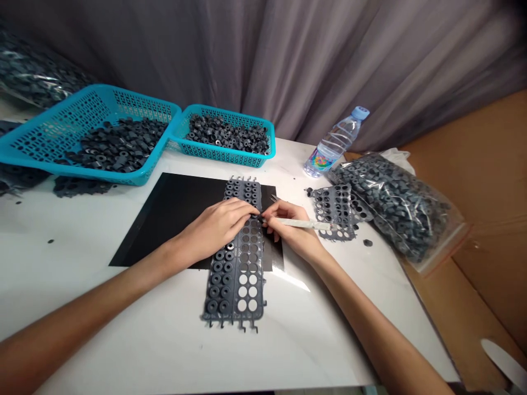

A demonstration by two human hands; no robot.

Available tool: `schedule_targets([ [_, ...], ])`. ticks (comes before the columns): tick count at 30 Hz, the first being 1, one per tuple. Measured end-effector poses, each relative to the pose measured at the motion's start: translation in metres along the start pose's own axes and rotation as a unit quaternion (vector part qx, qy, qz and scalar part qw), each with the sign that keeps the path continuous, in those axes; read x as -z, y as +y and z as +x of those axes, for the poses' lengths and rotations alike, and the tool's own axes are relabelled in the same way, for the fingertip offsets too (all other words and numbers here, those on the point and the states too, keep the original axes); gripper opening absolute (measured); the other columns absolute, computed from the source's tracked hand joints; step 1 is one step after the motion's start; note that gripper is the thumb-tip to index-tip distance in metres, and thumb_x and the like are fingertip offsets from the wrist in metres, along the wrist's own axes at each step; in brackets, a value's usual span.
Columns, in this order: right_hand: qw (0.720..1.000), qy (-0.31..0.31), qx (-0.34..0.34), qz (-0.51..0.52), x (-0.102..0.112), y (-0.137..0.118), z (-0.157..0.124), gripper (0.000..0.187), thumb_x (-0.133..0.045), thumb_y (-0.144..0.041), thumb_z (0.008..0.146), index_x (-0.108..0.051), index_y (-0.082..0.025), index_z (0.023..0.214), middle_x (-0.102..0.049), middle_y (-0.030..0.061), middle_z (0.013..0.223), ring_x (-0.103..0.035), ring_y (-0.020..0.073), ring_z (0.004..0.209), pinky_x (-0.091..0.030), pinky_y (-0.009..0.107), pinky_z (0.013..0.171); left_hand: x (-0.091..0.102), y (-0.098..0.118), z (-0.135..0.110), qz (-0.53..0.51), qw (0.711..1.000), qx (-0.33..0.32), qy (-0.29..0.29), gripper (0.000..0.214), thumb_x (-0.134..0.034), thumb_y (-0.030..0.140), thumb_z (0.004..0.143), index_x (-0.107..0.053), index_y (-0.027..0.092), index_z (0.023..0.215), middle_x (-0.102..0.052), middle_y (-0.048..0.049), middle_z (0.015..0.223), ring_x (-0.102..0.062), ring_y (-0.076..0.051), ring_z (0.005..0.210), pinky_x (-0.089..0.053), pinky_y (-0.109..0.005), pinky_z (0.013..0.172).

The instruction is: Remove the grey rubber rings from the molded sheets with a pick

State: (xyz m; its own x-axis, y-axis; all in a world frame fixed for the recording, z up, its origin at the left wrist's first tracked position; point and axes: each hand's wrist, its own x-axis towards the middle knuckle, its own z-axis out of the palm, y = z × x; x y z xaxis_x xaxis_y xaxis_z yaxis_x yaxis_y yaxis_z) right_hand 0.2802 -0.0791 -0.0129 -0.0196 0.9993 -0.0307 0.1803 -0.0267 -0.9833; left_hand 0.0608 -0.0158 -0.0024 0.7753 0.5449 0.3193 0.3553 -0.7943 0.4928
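A long dark grey perforated plate [237,274] lies lengthwise in front of me, partly over a black mat [152,219]. Ring-shaped dark pieces [212,306] fill its left columns and the far end; many near holes on the right are bare. My left hand [218,225] rests across the plate, its fingertips closed at a small dark part [256,216] by the right edge. My right hand [294,225] meets it there, fingers closed round a slim whitish stick-like tool [304,223]. The tool's working end is hard to make out among the fingers.
Two blue baskets [156,170] [222,155] of small dark parts stand at the back left. To the right are a water bottle [335,142], another perforated plate [335,211] and a clear bag of dark parts [399,203]. Cardboard [486,219] borders the right side.
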Motion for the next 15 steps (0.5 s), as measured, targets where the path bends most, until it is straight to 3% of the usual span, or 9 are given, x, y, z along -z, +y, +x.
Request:
schedule_targets([
  [15, 1.000, 0.004, -0.006, -0.013, 0.0004, 0.0017, 0.0015, 0.010, -0.067, -0.028, 0.087, -0.068, -0.019, 0.091, -0.071, 0.0027, 0.079, -0.062, 0.0124, 0.063, -0.042, 0.018, 0.045, -0.0029, -0.0025, -0.0017, -0.011, 1.000, 0.000, 0.004, 0.028, -0.046, 0.018, 0.109, -0.067, 0.022, 0.128, -0.073, -0.0043, 0.126, -0.065, -0.020, 0.120, -0.049, -0.040, 0.110],
])
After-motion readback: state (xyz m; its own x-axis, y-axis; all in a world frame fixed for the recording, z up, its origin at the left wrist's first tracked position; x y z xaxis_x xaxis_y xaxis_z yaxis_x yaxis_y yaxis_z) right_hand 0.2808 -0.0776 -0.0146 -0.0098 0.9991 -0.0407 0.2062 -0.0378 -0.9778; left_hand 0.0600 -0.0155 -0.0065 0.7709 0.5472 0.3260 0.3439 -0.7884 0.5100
